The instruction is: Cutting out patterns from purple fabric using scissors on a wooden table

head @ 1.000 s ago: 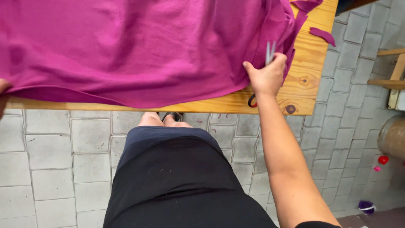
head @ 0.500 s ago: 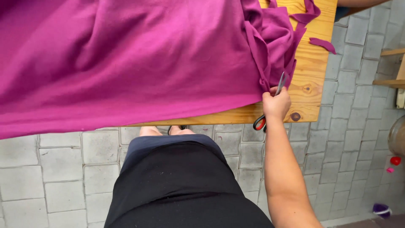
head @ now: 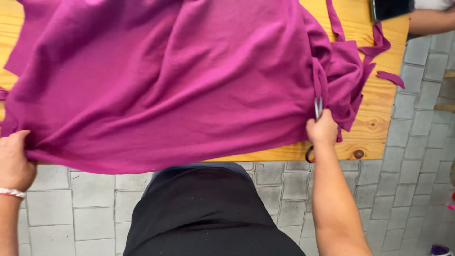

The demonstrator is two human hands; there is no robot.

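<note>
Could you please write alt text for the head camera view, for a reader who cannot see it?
A person's right hand holds scissors with the blades at the edge of a large magenta fabric spread over a wooden table, while the left hand grips the cloth's near left edge. Cut magenta strips lie at the right. Below is grey paving.

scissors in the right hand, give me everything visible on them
The scissors are mostly hidden. Two slim, shiny metal blades point away from the person, nearly closed, at the edge of the magenta fabric beside a cut strip. A loop of handle, dark with a reddish edge, shows below the right hand, which grips the handles. They are held over the near edge of the wooden table. The pivot is hidden.
</note>
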